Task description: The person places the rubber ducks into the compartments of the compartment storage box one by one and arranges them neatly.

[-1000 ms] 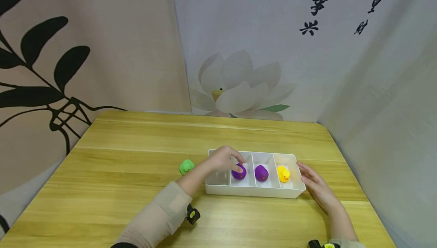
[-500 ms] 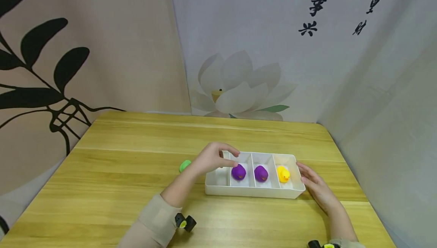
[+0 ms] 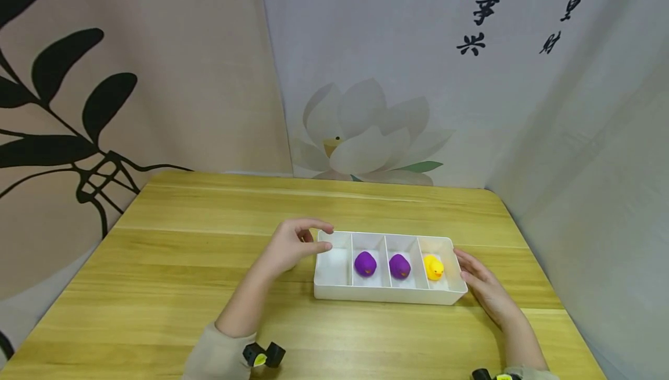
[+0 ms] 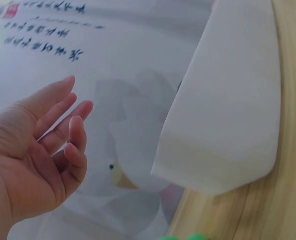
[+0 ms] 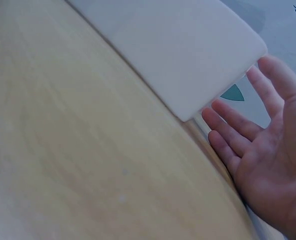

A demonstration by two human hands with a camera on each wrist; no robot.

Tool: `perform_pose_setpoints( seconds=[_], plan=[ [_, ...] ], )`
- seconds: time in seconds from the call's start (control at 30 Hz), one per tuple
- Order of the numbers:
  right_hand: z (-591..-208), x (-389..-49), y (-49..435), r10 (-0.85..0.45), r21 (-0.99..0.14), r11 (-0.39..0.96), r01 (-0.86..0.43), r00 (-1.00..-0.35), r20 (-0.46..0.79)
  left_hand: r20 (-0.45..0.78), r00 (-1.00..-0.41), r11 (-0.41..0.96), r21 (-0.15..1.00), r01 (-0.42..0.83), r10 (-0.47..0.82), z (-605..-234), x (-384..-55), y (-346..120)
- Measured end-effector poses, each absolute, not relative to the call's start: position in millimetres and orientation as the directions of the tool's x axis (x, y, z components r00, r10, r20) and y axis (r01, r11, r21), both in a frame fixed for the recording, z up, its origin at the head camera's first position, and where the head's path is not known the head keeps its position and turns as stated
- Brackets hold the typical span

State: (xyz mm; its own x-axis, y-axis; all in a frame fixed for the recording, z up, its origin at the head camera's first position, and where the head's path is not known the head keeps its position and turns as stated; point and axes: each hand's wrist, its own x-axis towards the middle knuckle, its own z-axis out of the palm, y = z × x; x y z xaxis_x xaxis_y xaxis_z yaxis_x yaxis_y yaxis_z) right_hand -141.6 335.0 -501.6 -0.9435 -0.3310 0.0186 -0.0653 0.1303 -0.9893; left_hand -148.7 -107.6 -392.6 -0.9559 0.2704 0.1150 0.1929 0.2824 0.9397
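A long white divided box (image 3: pixel 387 295) stands on the table. Inside it sit two purple toy ducks (image 3: pixel 365 264) in the middle compartments and a yellow toy duck (image 3: pixel 434 267) in the rightmost one. My left hand (image 3: pixel 292 246) hovers by the box's left end, thumb and fingers apart, holding nothing. Its loosely bent fingers show in the left wrist view, apart from the box wall. At the opposite end, my right hand (image 3: pixel 488 290) touches the box with extended fingers. A bit of green (image 4: pixel 195 237) peeks in at the left wrist view's bottom edge; the left hand hides it in the head view.
The wooden table (image 3: pixel 209 205) runs back to a printed curtain (image 3: pixel 376 49) with a lotus and dark writing. Another curtain side hangs along the right edge. Both forearms wear small black cameras (image 3: pixel 263 355).
My left hand has drawn back leftward from the purple duck in the second compartment, out past the box's left end. It now covers the green duck. The right hand has stayed put.
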Motion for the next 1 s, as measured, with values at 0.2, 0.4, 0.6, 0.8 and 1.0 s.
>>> perform_pose_setpoints(
  seconds=[0.2,0.4,0.6,0.8,1.0],
  plan=[
    [-502.6,-141.1,335.8,-0.337,-0.991,0.118,-0.067,-0.941,0.023,0.103,-0.966,0.280,0.945,0.170,0.238,-395.6,-141.3,-125.2],
    [-502.5,-140.9,336.3,-0.332,-0.990,0.124,-0.062,-0.943,0.017,0.114,-0.967,0.286,0.941,0.179,0.230,-402.4,-136.8,-139.3],
    [-502.6,-141.9,336.8,-0.332,-0.991,0.116,-0.062,-0.943,0.020,0.083,-0.974,0.320,0.936,0.150,0.213,-411.8,-138.3,-154.9],
    [-503.3,-142.1,337.1,-0.333,-0.992,0.112,-0.060,-0.943,0.019,0.076,-0.974,0.347,0.926,0.149,0.215,-420.2,-140.9,-174.0],
    [-502.0,-142.5,335.2,-0.332,-0.990,0.125,-0.072,-0.943,0.026,0.061,-0.964,0.366,0.917,0.157,0.260,-428.3,-144.4,-186.7]
  ],
)
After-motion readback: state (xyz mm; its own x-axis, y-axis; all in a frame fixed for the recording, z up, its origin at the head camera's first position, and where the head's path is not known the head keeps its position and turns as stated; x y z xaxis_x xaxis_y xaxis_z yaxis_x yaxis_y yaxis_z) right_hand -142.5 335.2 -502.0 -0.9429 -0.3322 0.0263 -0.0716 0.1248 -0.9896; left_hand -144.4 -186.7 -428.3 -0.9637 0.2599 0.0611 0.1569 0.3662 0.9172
